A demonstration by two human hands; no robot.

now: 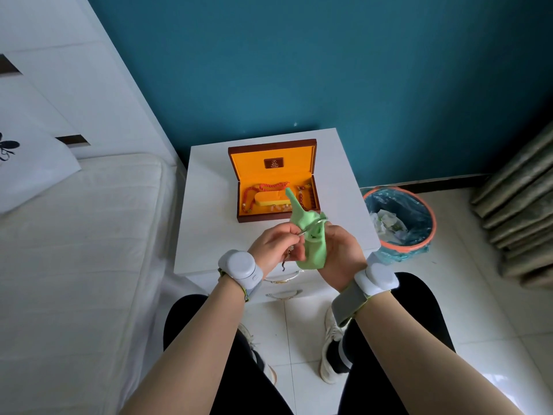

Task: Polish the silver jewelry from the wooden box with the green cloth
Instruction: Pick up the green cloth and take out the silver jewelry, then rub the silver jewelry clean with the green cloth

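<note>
Hands: left (276, 245) pinches silver ring (312, 227) (thin), right (339, 250) grips green cloth (311, 244).

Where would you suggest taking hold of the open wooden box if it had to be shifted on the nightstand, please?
Grip the wooden box by the two short end walls of its base, one hand from each side. The lid stands open at the back and beads fill the tray, so the low outer walls are probably the only firm, free surfaces.
</note>
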